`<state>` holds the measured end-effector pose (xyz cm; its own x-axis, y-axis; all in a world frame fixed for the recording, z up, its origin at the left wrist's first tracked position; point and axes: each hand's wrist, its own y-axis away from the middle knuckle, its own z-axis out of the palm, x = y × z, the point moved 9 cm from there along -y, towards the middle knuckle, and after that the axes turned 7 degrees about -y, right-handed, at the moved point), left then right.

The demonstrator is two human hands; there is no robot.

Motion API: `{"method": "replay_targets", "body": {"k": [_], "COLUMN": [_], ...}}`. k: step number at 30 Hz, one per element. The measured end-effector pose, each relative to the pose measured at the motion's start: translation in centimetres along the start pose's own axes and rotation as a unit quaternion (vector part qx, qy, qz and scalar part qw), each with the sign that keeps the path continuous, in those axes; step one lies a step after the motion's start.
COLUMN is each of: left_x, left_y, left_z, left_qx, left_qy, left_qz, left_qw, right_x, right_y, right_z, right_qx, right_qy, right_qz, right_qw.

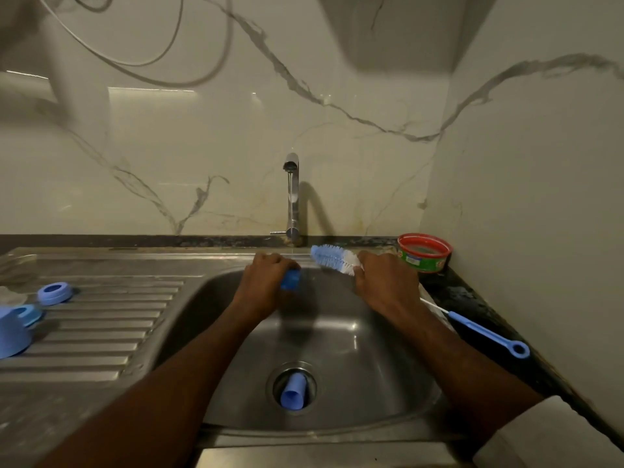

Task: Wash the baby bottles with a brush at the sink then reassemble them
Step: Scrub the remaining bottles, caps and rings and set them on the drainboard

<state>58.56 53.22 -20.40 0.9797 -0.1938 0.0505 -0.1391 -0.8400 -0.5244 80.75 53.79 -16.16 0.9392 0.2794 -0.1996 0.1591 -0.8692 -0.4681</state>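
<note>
Blue-and-white bristled brush (332,260), long blue loop-ended handle

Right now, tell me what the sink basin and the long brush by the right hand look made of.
Grey sink basin: seemingly stainless steel, brushed, with soft glare streaks. Blue-and-white bottle brush: probably plastic bristles, fine separate strands; its thin blue handle looks like matte moulded plastic.
</note>
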Motion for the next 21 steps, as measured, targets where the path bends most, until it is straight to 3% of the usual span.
{"method": "replay_targets", "body": {"k": [3, 7, 10, 15, 18, 21], "left_x": [1.0, 1.2, 0.8, -2.1, -0.8, 0.6], "left_y": [-0.5, -0.6, -0.5, 0.4, 0.6, 0.6], "left_z": [-0.5, -0.9, -0.8, -0.6, 0.0, -0.1], "left_qx": [-0.035, -0.03, -0.024, 0.016, -0.011, -0.029], "left_qy": [-0.184, -0.208, -0.161, 0.071, 0.118, 0.094], "left_qz": [0.048, 0.049, 0.033, -0.068, -0.003, 0.05], "left_qw": [0.981, 0.976, 0.986, 0.995, 0.993, 0.994], "right_x": [-0.6, -0.6, -0.5, -1.2, -3.2, -4.5], "right_y": [0.1, 0.1, 0.1, 0.5, 1.2, 1.6], "right_z": [-0.4, -0.9, -1.2, -1.0, -0.3, 0.4], "right_qx": [0.019, 0.032, 0.026, -0.02, -0.024, -0.029], "right_qy": [0.025, 0.023, 0.011, 0.014, 0.001, 0.016], "right_qz": [-0.015, -0.008, -0.018, -0.041, -0.089, -0.119], "right_qw": [0.999, 0.999, 0.999, 0.999, 0.996, 0.992]}}
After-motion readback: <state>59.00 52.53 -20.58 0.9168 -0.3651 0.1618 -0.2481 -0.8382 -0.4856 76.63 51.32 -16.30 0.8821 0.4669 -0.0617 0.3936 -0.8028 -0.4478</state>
